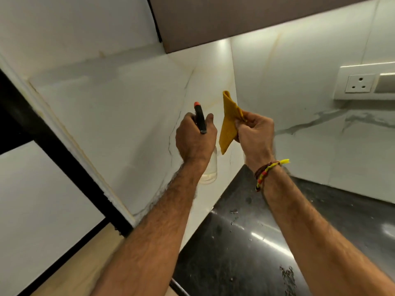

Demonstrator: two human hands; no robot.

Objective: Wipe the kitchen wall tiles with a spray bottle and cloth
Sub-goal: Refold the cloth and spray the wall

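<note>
Nearest the camera, the two forearms reach forward over the dark, glossy tabletop [245,242], whose surface carries scattered water drops and whose left edge meets the white tiled side wall. The right wrist wears a beaded thread bracelet [267,170] with a yellow tassel. Farther out, the left hand [195,137] grips the neck of a clear spray bottle [210,169], fingers curled round it; the black trigger head with its orange nozzle [196,104] points up toward the corner, and the bottle's body hangs below the hand, clear of the tabletop. Just beside it, the right hand [255,131] pinches a folded yellow cloth [229,122] between thumb and curled fingers; the cloth stands upright with its lower corner hanging free, apart from both walls. Beyond the hands, the marble-veined wall tiles [128,103] meet in a lit corner under a brown cabinet [235,18]. A white socket plate [363,83] sits on the right wall, well apart from the hands.
</note>
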